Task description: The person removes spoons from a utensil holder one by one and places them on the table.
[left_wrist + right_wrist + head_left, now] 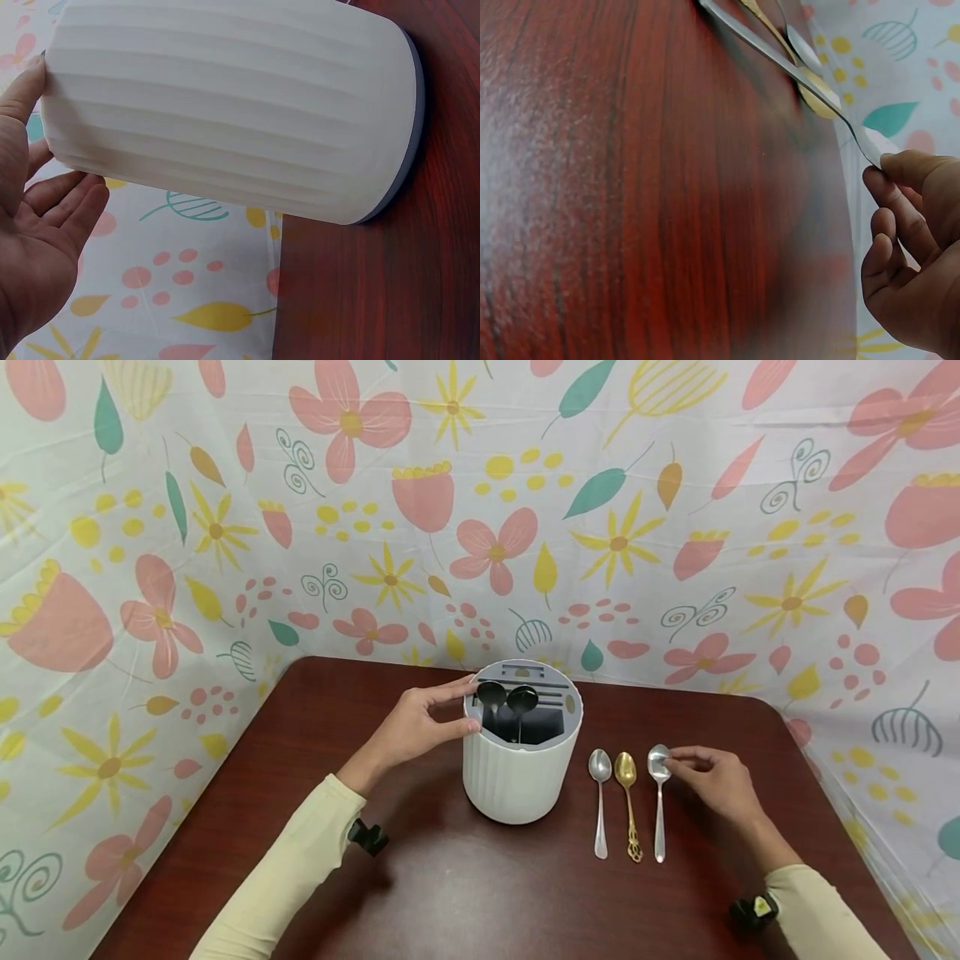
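A white ribbed utensil holder (517, 781) stands upright on the table, its top divided by a grey insert. Two black spoons (491, 695) lean in its front compartment, bowls up. My left hand (420, 722) holds the holder's rim at the left, thumb at the near side and fingers farther back. To the right lie a silver spoon (600, 768), a gold spoon with an ornate handle (626, 770) and another silver spoon (659, 802). My right hand (716, 781) pinches the rightmost silver spoon by its bowl edge; the right wrist view shows thumb and forefinger on it.
The dark red-brown wooden table (480, 893) has its back edge against a hanging flower-print cloth (495, 485), which also runs along both sides. Black cameras are strapped to the left wrist (367, 837) and right wrist (753, 910).
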